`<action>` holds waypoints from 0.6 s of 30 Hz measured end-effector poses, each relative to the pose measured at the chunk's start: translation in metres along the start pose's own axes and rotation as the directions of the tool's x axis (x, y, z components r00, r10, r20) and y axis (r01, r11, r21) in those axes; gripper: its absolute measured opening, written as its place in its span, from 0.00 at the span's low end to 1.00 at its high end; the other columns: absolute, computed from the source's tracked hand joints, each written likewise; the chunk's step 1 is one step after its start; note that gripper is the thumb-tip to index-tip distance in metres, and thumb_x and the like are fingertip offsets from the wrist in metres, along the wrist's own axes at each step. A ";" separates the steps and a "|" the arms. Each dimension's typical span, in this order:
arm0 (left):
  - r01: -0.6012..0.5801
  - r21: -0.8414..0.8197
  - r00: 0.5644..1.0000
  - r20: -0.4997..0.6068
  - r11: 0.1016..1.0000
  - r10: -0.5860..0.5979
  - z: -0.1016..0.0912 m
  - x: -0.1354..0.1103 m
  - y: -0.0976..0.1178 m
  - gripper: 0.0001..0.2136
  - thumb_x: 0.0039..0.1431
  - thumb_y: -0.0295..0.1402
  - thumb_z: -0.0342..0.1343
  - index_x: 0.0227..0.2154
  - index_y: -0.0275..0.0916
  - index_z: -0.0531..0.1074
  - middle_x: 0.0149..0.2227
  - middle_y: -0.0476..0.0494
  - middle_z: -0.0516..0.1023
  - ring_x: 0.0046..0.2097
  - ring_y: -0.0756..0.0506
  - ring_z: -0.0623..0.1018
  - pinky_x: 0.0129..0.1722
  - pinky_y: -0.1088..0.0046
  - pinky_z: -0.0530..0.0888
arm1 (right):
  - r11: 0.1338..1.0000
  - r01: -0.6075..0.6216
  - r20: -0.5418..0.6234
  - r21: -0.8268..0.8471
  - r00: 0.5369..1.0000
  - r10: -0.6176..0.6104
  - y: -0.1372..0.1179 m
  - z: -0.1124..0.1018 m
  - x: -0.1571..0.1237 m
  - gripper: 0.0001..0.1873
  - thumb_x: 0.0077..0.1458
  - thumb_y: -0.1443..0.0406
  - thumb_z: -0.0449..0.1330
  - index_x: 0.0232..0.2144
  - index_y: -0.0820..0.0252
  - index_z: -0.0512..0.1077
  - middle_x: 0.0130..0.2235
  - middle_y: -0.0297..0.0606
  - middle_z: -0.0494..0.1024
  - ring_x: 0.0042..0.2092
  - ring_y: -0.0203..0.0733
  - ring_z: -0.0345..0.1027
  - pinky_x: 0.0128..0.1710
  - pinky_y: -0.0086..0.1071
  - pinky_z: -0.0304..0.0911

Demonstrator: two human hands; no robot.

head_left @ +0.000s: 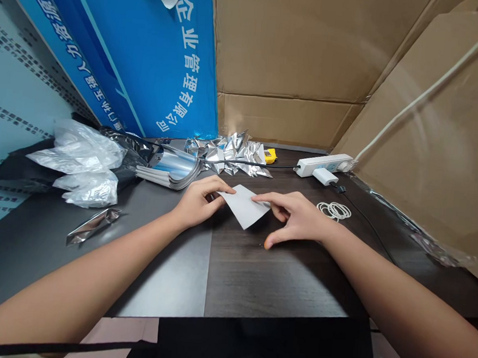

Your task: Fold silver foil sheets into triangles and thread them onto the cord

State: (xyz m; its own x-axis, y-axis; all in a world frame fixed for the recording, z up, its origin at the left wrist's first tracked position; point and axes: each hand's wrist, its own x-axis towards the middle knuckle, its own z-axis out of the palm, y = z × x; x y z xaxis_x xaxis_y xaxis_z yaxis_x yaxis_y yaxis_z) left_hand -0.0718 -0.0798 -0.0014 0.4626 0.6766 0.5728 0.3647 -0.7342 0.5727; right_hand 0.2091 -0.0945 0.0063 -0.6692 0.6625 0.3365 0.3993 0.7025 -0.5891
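Note:
A small square of white paper [245, 209] is held tilted just above the dark table, one corner towards me. My left hand [200, 201] pinches its left corner between thumb and fingers. The index finger of my right hand [293, 215] rests on the sheet's right side, while the thumb sticks out well apart, off the paper. Whether my other right fingers touch the underside is hidden. Behind the hands lies a pile of crumpled silver foil pieces [232, 154]. A stack of curved silver sheets [172, 169] sits beyond my left hand.
Clear plastic bags [80, 160] lie at the left, near a folded silver foil strip [92, 226]. A white power strip [324, 166] with a plug and cables stands at the back right. A coiled white cable [334, 211] and a yellow object [270, 156] are nearby. Cardboard walls [292, 57] enclose the back.

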 end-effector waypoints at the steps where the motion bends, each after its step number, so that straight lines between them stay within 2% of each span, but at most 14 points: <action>1: -0.004 0.016 1.000 -0.016 1.000 0.004 0.000 0.000 0.000 0.11 0.57 0.25 0.54 0.39 0.39 0.80 0.39 0.43 0.83 0.40 0.46 0.79 0.42 0.68 0.75 | 1.000 -0.011 -0.004 -0.020 1.000 0.011 -0.002 0.001 -0.001 0.42 0.41 0.46 0.75 0.56 0.55 0.75 0.19 0.22 0.61 0.21 0.31 0.53 0.25 0.29 0.49; 3: -0.011 0.044 1.000 -0.028 0.999 0.012 0.001 0.000 0.002 0.11 0.58 0.25 0.55 0.39 0.39 0.80 0.39 0.43 0.82 0.40 0.46 0.79 0.42 0.69 0.75 | 0.996 -0.036 -0.081 -0.085 0.996 0.029 -0.005 0.004 -0.004 0.33 0.52 0.52 0.70 0.58 0.55 0.74 0.16 0.20 0.58 0.19 0.31 0.49 0.25 0.29 0.47; 5: -0.025 0.069 0.999 -0.030 0.997 0.027 0.001 -0.001 0.003 0.10 0.59 0.25 0.55 0.39 0.38 0.80 0.39 0.43 0.81 0.40 0.47 0.79 0.42 0.70 0.74 | 0.988 -0.062 -0.169 -0.143 0.985 0.037 -0.008 0.007 -0.004 0.25 0.59 0.59 0.62 0.58 0.54 0.74 0.16 0.22 0.61 0.19 0.31 0.49 0.26 0.30 0.50; 8: -0.066 0.096 0.998 -0.014 0.993 0.068 0.001 -0.002 0.005 0.10 0.60 0.25 0.55 0.41 0.37 0.80 0.39 0.42 0.80 0.41 0.47 0.78 0.42 0.72 0.74 | 0.980 -0.123 -0.216 -0.153 0.972 0.088 -0.010 0.010 -0.003 0.21 0.60 0.63 0.58 0.54 0.53 0.78 0.16 0.26 0.67 0.18 0.33 0.51 0.26 0.31 0.53; 11: -0.087 0.107 0.996 0.003 0.990 0.087 -0.001 -0.003 0.004 0.12 0.60 0.24 0.53 0.41 0.37 0.80 0.39 0.43 0.78 0.40 0.48 0.78 0.42 0.72 0.74 | 0.980 -0.200 -0.167 -0.004 0.966 0.197 -0.012 0.012 0.001 0.21 0.61 0.63 0.55 0.54 0.54 0.78 0.20 0.30 0.75 0.19 0.34 0.61 0.27 0.31 0.58; 14: -0.078 0.099 0.997 0.024 0.992 0.076 -0.002 -0.002 0.003 0.13 0.58 0.22 0.53 0.41 0.38 0.80 0.39 0.44 0.75 0.40 0.47 0.76 0.42 0.71 0.74 | 0.955 -0.253 -0.119 0.156 0.955 0.272 -0.011 0.015 0.003 0.22 0.61 0.63 0.54 0.54 0.57 0.78 0.26 0.33 0.80 0.25 0.38 0.71 0.30 0.32 0.64; 16: -0.068 0.078 0.997 0.047 0.995 0.064 -0.003 -0.002 0.003 0.13 0.56 0.22 0.55 0.42 0.39 0.80 0.40 0.43 0.74 0.42 0.46 0.76 0.44 0.68 0.74 | 0.945 -0.258 -0.134 0.200 0.949 0.287 -0.008 0.018 0.005 0.20 0.60 0.62 0.55 0.51 0.57 0.79 0.28 0.35 0.81 0.28 0.40 0.72 0.32 0.33 0.65; 18: -0.043 0.042 0.996 0.083 0.998 0.040 -0.004 -0.001 0.003 0.11 0.57 0.27 0.60 0.42 0.41 0.80 0.44 0.42 0.73 0.46 0.45 0.75 0.47 0.66 0.75 | 0.938 -0.260 -0.160 0.230 0.941 0.300 -0.005 0.020 0.006 0.18 0.60 0.61 0.56 0.48 0.56 0.80 0.33 0.37 0.82 0.30 0.40 0.72 0.33 0.34 0.65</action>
State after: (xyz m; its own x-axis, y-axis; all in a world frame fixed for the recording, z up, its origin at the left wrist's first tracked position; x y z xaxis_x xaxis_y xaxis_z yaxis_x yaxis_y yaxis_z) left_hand -0.0748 -0.0825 0.0017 0.5420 0.6400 0.5447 0.3776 -0.7645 0.5225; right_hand 0.1909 -0.0991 -0.0032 -0.4095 0.8752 0.2574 0.4041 0.4270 -0.8089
